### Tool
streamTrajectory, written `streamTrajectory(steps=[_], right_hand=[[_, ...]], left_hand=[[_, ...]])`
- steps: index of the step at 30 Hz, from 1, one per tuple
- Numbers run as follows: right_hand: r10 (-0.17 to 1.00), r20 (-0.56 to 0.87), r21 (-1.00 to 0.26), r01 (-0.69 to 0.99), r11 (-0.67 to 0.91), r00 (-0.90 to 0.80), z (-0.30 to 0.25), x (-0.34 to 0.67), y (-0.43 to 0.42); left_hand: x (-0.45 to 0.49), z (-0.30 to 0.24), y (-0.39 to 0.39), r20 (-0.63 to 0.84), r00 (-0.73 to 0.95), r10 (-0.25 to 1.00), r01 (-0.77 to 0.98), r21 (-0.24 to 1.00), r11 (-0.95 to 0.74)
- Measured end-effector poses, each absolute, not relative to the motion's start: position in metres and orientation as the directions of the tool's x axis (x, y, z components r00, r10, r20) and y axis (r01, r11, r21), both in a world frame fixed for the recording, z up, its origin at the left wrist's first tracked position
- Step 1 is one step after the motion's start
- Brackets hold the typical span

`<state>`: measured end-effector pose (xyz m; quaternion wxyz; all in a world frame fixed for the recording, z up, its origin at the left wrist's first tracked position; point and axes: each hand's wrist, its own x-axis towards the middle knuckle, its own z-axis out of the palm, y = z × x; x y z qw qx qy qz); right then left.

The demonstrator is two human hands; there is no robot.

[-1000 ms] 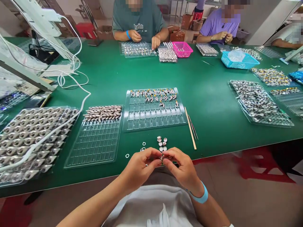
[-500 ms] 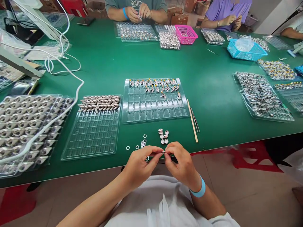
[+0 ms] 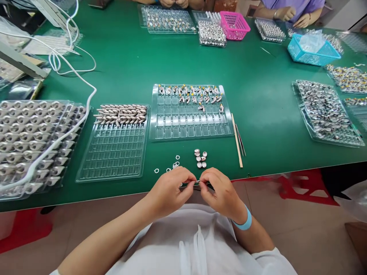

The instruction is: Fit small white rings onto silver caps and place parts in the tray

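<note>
From my end, I see a green table [image 3: 120, 61] bearing a partly filled clear compartment tray [image 3: 152, 131]. Nearer me are the left hand [image 3: 169, 191] and right hand [image 3: 222, 193], with round caps [image 3: 198, 159] just beyond. Both thumbs and forefingers are clamped on a tiny part [image 3: 197, 181] between the hands, too small to identify.

Bright, even light; whitish glare on the middle tray [image 3: 189, 131]; edges stretched; fine detail soft.

White top [image 3: 160, 246] and light-blue wristband [image 3: 246, 223]
</note>
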<state>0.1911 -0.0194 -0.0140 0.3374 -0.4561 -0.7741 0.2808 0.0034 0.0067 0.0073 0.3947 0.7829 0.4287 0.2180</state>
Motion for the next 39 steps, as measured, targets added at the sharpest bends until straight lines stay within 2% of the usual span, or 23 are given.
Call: streamTrajectory(steps=[5, 14, 26, 39], right_hand=[[0.912, 0.192, -0.800, 0.479, 0.360, -0.363, -0.0137, 0.1934, -0.0210], [0.906, 0.141, -0.845, 0.429, 0.320, -0.398, -0.0137, 0.1945, -0.0219], [0.894, 0.092, -0.928, 0.287, 0.237, -0.439, -0.0141, 0.2003, -0.0201], [0.901, 0.080, -0.929, 0.295, 0.222, -0.426, -0.0148, 0.2008, -0.0202]], left_hand=[[0.0006, 0.0085, 0.0085, -0.022, 0.582, 0.813, 0.499, 0.799, -0.336], [0.0007, 0.0084, 0.0074, -0.067, 0.624, 0.778, 0.498, 0.802, -0.331], [-0.0009, 0.0161, 0.0156, -0.287, 0.654, 0.700, 0.422, 0.906, -0.023], [0.0003, 0.0158, 0.0111, -0.258, 0.642, 0.722, 0.432, 0.900, -0.063]])
